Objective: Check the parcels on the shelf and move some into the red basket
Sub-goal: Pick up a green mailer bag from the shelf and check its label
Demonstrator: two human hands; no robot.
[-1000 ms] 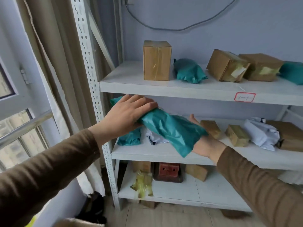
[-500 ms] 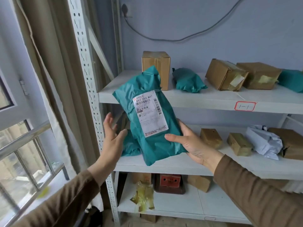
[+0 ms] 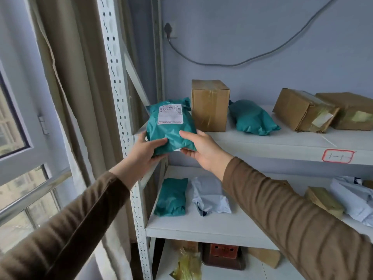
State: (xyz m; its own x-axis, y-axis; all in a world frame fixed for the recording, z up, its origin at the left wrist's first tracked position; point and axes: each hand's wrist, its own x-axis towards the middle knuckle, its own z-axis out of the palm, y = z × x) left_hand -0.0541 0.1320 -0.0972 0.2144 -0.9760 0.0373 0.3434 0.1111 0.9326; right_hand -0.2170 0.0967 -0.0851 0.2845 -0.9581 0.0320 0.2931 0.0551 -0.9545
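Note:
A teal bag parcel [image 3: 170, 126] with a white label facing up lies at the left front corner of the upper shelf [image 3: 262, 147], part of it over the edge. My left hand [image 3: 145, 150] grips its lower left corner, thumb on top. My right hand [image 3: 201, 150] holds its lower right edge, thumb on top and fingers beneath. On the same shelf stand an upright brown box [image 3: 210, 105], another teal bag [image 3: 252, 118] and two taped brown boxes [image 3: 304, 110]. No red basket is in view.
The middle shelf [image 3: 201, 225] carries a teal bag [image 3: 171, 197], a white bag [image 3: 211, 196], a small brown box [image 3: 323, 201] and more white wrapping at the right. The bottom shelf holds a red-brown block [image 3: 224, 255] and a yellow bag [image 3: 187, 265]. A perforated upright [image 3: 119, 98], curtain and window stand left.
Both hands have lifted the teal parcel from the middle shelf, turned its label into view, and raised it onto the upper shelf's left corner. The view has tilted upward.

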